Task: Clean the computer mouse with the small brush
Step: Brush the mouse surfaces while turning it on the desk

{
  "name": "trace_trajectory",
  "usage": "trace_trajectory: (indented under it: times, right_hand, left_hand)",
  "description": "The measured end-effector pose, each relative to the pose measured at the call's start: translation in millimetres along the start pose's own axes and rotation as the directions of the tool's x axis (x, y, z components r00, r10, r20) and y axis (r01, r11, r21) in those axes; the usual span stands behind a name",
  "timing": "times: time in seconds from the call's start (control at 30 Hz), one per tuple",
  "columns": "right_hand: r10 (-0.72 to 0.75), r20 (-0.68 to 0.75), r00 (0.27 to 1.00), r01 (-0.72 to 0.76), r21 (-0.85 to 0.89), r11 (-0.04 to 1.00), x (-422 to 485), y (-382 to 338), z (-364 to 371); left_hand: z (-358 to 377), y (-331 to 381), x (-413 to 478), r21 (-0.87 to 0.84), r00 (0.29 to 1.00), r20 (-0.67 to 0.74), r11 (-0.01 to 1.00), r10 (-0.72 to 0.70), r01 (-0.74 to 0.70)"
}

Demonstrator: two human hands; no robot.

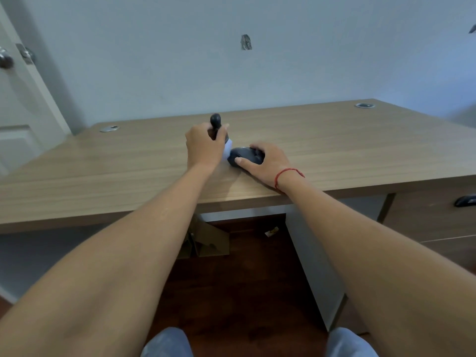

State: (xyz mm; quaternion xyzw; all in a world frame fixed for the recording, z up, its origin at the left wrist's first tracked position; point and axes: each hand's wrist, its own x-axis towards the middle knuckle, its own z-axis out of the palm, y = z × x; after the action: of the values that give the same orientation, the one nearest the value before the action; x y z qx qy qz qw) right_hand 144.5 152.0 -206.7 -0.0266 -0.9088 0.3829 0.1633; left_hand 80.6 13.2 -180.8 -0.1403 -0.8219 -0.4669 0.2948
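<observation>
A dark grey computer mouse (pixel 243 155) lies on the wooden desk (pixel 360 145) near its front edge. My right hand (pixel 268 161) rests on it, thumb along its near side and fingers over its right part. My left hand (pixel 204 148) grips the small brush (pixel 215 122) by its black handle, which sticks up past my fingers. The pale bristles (pixel 228 149) point down and right and touch the mouse's left end. A red string is tied around my right wrist.
Two round cable grommets sit in the desk's back corners, one at the left (pixel 109 128) and one at the right (pixel 364 105). A drawer with a dark handle (pixel 465 200) is under the desk at right. A white door (pixel 20 99) stands at left.
</observation>
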Motion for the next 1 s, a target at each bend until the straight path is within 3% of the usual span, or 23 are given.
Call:
trace_trajectory:
  times: [0.07,0.27,0.4,0.6,0.8,1.0]
  right_hand:
    - [-0.009,-0.017,1.0,0.008,-0.026,1.0,1,-1,2]
    - [-0.024,-0.016,1.0,0.023,-0.064,0.998,2,-4,1]
    - [0.003,-0.028,1.0,-0.004,-0.033,0.999,2,-3,1]
    - [-0.003,-0.039,0.999,0.003,0.004,1.0,2,-1,2]
    - [-0.007,-0.027,1.0,0.008,0.022,1.0,3,0,2]
    - [-0.015,-0.036,0.999,0.017,0.064,0.998,4,1,3]
  left_hand:
    - [1,-2,0,-0.022,1.0,0.018,1.0,0.007,-0.007]
    - [-13,-18,8,0.172,0.978,0.202,0.985,-0.053,0.018]
    - [-7,1,9,0.008,0.995,0.1,1.0,-0.005,0.005]
    - [-10,-20,2,0.18,0.971,0.235,0.984,-0.041,-0.002]
    - [-7,0,0,-0.058,0.998,0.03,0.997,-0.05,0.052]
    - [-11,-18,2,0.134,0.981,0.141,0.985,-0.131,0.112]
